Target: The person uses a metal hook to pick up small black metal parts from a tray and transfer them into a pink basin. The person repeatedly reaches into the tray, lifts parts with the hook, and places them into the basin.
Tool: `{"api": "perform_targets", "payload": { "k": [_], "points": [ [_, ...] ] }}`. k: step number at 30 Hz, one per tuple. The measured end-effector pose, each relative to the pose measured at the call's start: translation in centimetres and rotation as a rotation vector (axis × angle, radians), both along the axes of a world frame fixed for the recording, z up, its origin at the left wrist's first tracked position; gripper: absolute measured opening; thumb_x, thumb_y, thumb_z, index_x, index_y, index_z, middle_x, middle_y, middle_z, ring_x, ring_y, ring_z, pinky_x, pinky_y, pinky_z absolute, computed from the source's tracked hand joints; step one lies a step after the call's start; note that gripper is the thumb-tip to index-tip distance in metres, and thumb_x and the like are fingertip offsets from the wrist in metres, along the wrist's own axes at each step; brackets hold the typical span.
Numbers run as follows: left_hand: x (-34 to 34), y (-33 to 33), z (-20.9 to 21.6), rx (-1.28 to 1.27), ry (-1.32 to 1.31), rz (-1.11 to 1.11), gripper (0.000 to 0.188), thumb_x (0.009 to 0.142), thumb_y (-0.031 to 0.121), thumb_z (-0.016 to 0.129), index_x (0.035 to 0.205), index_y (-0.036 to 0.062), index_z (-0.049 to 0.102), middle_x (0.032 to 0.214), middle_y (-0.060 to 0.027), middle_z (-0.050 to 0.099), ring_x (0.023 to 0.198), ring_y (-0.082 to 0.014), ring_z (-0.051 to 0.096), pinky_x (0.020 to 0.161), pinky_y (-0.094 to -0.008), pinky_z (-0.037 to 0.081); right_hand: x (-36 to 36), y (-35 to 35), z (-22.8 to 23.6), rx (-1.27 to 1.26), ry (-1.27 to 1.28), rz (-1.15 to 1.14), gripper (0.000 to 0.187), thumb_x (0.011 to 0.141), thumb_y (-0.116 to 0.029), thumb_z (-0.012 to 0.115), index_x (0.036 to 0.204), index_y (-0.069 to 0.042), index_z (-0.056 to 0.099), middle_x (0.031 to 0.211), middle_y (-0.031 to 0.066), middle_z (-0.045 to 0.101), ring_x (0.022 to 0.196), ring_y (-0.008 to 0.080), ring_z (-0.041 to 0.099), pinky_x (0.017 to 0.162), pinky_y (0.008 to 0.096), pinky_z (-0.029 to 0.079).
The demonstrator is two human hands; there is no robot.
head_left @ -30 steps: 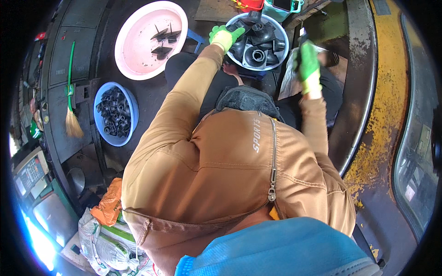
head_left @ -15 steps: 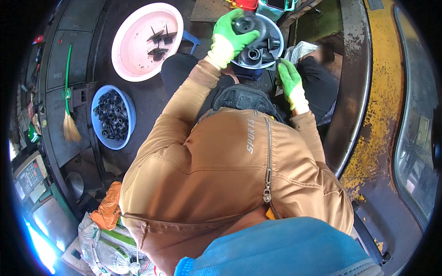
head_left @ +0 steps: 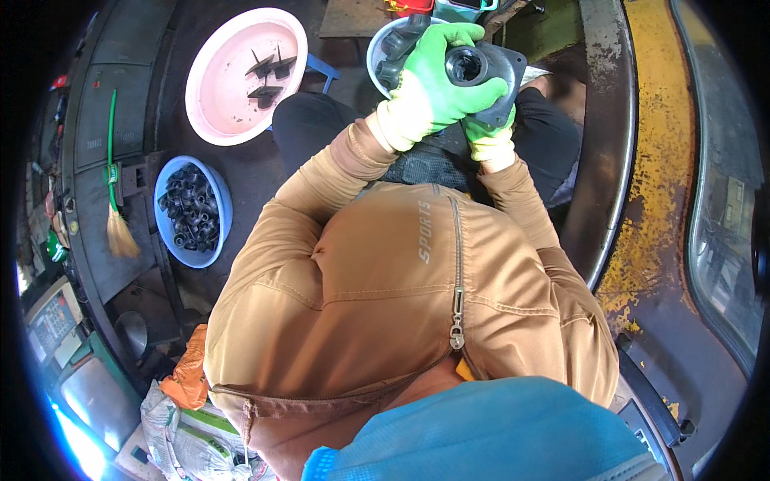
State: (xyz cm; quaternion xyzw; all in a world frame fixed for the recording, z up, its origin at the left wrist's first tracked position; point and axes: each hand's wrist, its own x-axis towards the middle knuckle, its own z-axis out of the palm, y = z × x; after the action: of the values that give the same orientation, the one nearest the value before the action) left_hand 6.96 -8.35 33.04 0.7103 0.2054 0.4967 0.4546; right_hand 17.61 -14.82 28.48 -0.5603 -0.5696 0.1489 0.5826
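Note:
My left hand [head_left: 437, 84], in a green glove with a pale yellow cuff, is closed around a black moulded part [head_left: 507, 76]. The part has a round opening on a neck and a squarish flange with corner holes. Just under the flange is my right hand [head_left: 491, 138], gloved the same way and touching or close to the part. Its fingers are curled and partly hidden, so what they hold cannot be made out. Behind my left hand, a pale blue basin [head_left: 372, 62] carries more black moulded parts [head_left: 400, 46], partly covered by the hand.
A pink tub [head_left: 197, 94] with several dark finned pieces stands at the far left. Below it is a blue tub [head_left: 228, 215] full of small black parts. Red [head_left: 411, 7] and teal [head_left: 459, 11] containers sit at the back. Yellow-painted, worn machinery [head_left: 659, 160] runs along the right.
My left hand has brought the black part from over the basin toward me and to the right, turning its opening upward. My right hand has shifted slightly left and now meets it.

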Motion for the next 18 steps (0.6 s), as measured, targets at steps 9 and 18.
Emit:
{"api": "perform_targets", "payload": {
  "k": [9, 18],
  "points": [
    [-0.8, 0.2, 1.8, 0.133, 0.243, -0.044, 0.044, 0.068, 0.018, 0.079, 0.104, 0.0009, 0.061, 0.103, -0.0106, 0.063, 0.092, -0.0187, 0.063, 0.080, -0.0322, 0.052, 1.1, -1.0, 1.9, -0.075, 0.187, 0.241, 0.045, 0.082, -0.008, 0.067, 0.124, -0.004, 0.051, 0.114, 0.0096, 0.061, 0.102, 0.0210, 0.060, 0.086, 0.0305, 0.049],
    [-2.1, 1.2, 4.1, 0.060, 0.239, -0.355, 0.041, 0.066, 0.017, 0.077, 0.103, 0.0058, 0.063, 0.101, -0.0098, 0.063, 0.095, -0.0205, 0.061, 0.082, -0.0333, 0.050, 2.7, -1.5, 3.4, -0.285, 0.478, 0.537, 0.043, 0.087, -0.015, 0.063, 0.126, -0.003, 0.050, 0.119, 0.0082, 0.059, 0.106, 0.0161, 0.058, 0.089, 0.0294, 0.049]
  ]
}}
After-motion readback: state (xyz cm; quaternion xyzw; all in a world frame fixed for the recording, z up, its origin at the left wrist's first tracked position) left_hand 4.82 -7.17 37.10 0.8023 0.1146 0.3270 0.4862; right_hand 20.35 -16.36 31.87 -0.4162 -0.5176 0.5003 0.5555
